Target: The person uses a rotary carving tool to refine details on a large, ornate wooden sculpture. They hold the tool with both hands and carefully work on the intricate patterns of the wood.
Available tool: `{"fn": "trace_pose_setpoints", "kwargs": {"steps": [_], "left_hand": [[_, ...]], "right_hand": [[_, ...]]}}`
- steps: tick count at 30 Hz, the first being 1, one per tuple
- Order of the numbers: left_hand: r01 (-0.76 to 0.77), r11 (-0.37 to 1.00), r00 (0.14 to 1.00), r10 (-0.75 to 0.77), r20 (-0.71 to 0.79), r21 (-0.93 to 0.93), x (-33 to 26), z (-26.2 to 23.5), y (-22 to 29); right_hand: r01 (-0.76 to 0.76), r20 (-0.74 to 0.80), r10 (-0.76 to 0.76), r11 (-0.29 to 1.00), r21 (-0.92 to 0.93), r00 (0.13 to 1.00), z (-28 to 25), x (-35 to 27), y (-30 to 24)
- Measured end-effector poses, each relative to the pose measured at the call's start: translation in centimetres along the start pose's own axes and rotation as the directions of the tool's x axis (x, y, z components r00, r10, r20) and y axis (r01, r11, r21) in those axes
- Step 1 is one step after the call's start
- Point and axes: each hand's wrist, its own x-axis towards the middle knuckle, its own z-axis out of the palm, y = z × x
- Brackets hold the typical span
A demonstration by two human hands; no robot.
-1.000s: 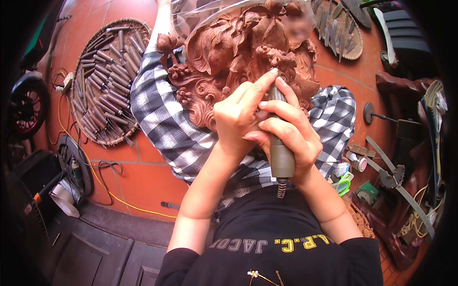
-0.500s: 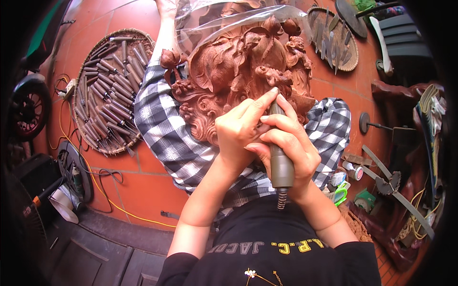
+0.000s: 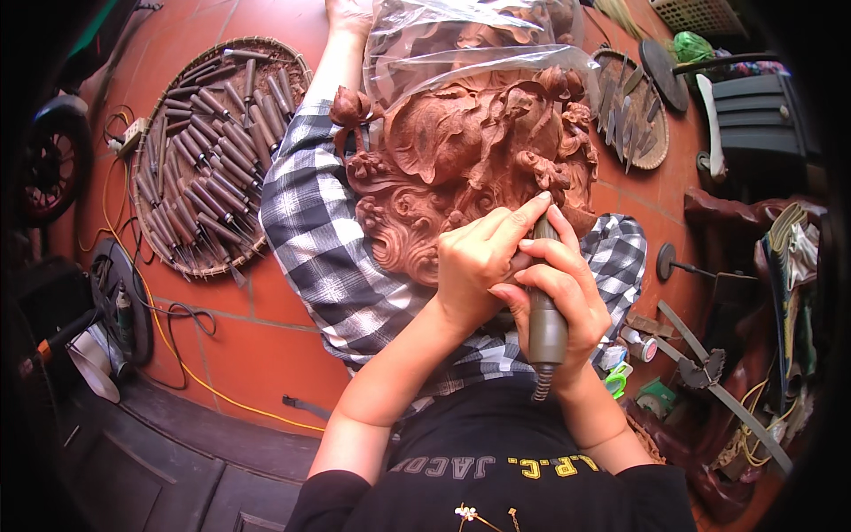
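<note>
A reddish-brown wood carving with flowers, leaves and swirling curls rests between my legs, its far part under a clear plastic sheet. My right hand is wrapped round a dark grey rotary tool handpiece, whose spring-sleeved end points back toward me. Closed against the front of the same handpiece is my left hand, with its index finger stretched along toward the tip. Both hands meet at the carving's near right side, below a small carved figure. The fingers hide the tool's bit.
On the left, a round woven tray holds many wooden-handled chisels. A smaller tray of metal blades lies at the far right. A yellow cord crosses the tiled floor. Metal bars and clutter stand at the right.
The whole view has shifted, so the carving and hands appear farther right and slightly lower. Both hands keep nearly the same grip on the handpiece.
</note>
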Motion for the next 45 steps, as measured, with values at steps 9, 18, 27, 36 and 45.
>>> {"fn": "trace_pose_setpoints", "kwargs": {"steps": [9,18,27,36,45], "left_hand": [[-0.026,0.995,0.999,0.029,-0.039,0.091,-0.5,-0.4,0.1],[-0.045,0.999,0.996,0.046,-0.071,0.019,-0.2,0.5,-0.3],[0.013,1.000,1.000,-0.013,0.014,-0.006,-0.7,0.3,0.1],[0.015,0.998,0.999,-0.018,-0.048,-0.057,-0.6,0.4,0.0],[0.020,1.000,0.998,-0.020,-0.058,-0.011,-1.0,0.4,-0.3]], "right_hand": [[0.032,0.046,-0.037,0.992,0.124,0.998,-0.3,-0.1,0.9],[0.022,0.015,-0.022,1.000,0.020,1.000,-0.3,0.2,0.0],[-0.037,0.044,0.039,0.998,-0.044,0.998,-0.4,0.2,-0.6],[0.027,0.061,-0.022,0.996,-0.091,0.998,-0.1,0.4,-0.6],[0.057,0.056,-0.055,0.998,-0.036,0.997,0.1,0.2,-0.1]]}}
